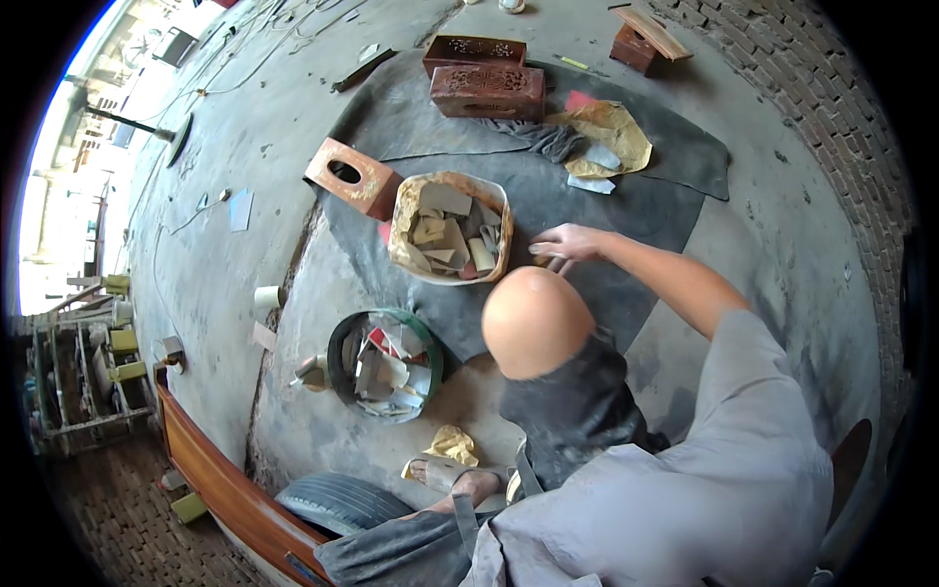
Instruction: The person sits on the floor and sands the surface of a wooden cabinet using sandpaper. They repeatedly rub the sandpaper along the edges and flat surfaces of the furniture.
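Note:
My right hand (570, 245) reaches in from the right, just beyond my bent knee (536, 318). Its fingers are bent, and a small yellowish bit shows beneath them; the knee hides part of what is there, so I cannot make it out. My left hand is not in view. Left of the right hand stands a white-rimmed tub (401, 245) filled with scraps of sandpaper and pads (448, 240). A carved wooden tissue box (357, 178) with an oval opening leans beside the tub. Nearer to me is a dark green round bucket (433, 354) of paper scraps.
A dark mat (646, 225) covers the floor. At its far side are two reddish carved boxes (487, 93), a grey cloth (533, 137) and yellow paper (626, 137). A tyre (342, 501) and a polished wooden board (225, 465) lie at lower left. A small wooden stool (636, 49) stands far right.

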`<move>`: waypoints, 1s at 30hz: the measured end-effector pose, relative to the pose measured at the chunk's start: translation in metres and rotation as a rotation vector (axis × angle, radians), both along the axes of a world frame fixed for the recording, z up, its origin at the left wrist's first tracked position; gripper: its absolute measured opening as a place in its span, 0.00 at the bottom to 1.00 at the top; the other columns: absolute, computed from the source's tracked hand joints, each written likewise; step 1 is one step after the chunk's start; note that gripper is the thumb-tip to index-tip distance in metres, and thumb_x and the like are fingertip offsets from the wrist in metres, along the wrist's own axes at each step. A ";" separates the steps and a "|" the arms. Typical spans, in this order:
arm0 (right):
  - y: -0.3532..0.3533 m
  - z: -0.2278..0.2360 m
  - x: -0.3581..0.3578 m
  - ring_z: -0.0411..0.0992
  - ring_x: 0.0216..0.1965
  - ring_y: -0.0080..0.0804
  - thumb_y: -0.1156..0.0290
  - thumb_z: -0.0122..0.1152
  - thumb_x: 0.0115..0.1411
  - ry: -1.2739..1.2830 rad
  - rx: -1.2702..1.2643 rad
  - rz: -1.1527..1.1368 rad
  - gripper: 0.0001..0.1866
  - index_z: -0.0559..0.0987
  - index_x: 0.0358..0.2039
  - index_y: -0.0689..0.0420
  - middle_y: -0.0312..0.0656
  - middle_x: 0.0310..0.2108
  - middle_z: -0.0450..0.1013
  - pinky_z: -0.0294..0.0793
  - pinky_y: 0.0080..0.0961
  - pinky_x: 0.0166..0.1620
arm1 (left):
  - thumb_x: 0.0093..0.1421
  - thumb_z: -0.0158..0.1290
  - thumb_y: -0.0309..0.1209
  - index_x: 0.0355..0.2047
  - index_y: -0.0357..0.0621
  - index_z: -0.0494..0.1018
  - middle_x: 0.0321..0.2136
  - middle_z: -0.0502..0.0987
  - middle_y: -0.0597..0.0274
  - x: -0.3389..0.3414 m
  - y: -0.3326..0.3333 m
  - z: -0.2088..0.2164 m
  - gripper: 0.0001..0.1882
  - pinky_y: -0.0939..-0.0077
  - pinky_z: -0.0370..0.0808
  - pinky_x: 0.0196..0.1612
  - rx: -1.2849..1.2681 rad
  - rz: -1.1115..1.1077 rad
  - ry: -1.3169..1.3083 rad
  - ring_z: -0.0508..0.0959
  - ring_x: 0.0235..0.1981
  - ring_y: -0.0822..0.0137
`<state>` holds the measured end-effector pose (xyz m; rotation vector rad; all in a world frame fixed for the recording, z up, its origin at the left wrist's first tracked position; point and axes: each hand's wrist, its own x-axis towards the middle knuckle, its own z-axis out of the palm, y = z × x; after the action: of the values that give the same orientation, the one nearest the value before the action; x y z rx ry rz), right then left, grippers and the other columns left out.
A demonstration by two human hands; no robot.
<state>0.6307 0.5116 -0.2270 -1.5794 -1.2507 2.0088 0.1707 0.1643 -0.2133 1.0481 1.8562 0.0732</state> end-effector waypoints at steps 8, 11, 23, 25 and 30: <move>0.075 -0.100 0.212 0.77 0.46 0.57 0.69 0.54 0.64 -1.073 0.639 -0.470 0.15 0.81 0.48 0.56 0.54 0.43 0.79 0.76 0.43 0.51 | 0.64 0.57 0.37 0.46 0.40 0.73 0.40 0.72 0.57 0.023 0.040 0.003 0.16 0.63 0.64 0.46 -0.082 -0.007 0.049 0.67 0.43 0.60; 0.112 -0.117 0.272 0.72 0.55 0.55 0.69 0.54 0.63 -1.179 0.660 -0.412 0.19 0.77 0.55 0.57 0.56 0.53 0.74 0.72 0.44 0.59 | 0.64 0.57 0.37 0.46 0.40 0.73 0.41 0.72 0.56 0.034 0.054 -0.003 0.16 0.62 0.64 0.47 -0.121 -0.019 0.062 0.67 0.44 0.59; 0.304 -0.158 0.336 0.52 0.71 0.65 0.63 0.43 0.68 -1.455 0.507 0.063 0.25 0.75 0.58 0.65 0.58 0.68 0.62 0.49 0.54 0.73 | 0.64 0.56 0.35 0.49 0.39 0.72 0.44 0.72 0.55 0.066 0.099 -0.001 0.16 0.61 0.64 0.50 -0.212 0.057 0.161 0.67 0.47 0.57; 0.314 -0.145 0.343 0.48 0.72 0.68 0.61 0.44 0.70 -1.423 0.466 0.054 0.27 0.71 0.62 0.67 0.60 0.69 0.59 0.47 0.53 0.74 | 0.64 0.56 0.35 0.49 0.39 0.72 0.45 0.72 0.55 0.074 0.104 -0.004 0.17 0.61 0.64 0.51 -0.225 0.062 0.174 0.67 0.48 0.57; 0.333 -0.167 0.342 0.40 0.75 0.65 0.56 0.37 0.73 -1.296 0.363 0.010 0.28 0.64 0.71 0.47 0.49 0.76 0.50 0.43 0.62 0.72 | 0.64 0.56 0.34 0.50 0.39 0.72 0.46 0.72 0.54 0.083 0.127 -0.011 0.17 0.60 0.64 0.52 -0.249 0.063 0.207 0.67 0.49 0.56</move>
<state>0.9725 0.8445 -0.3942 -2.6783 -1.7885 0.4703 0.2535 0.2917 -0.2240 0.8500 2.0234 -0.2318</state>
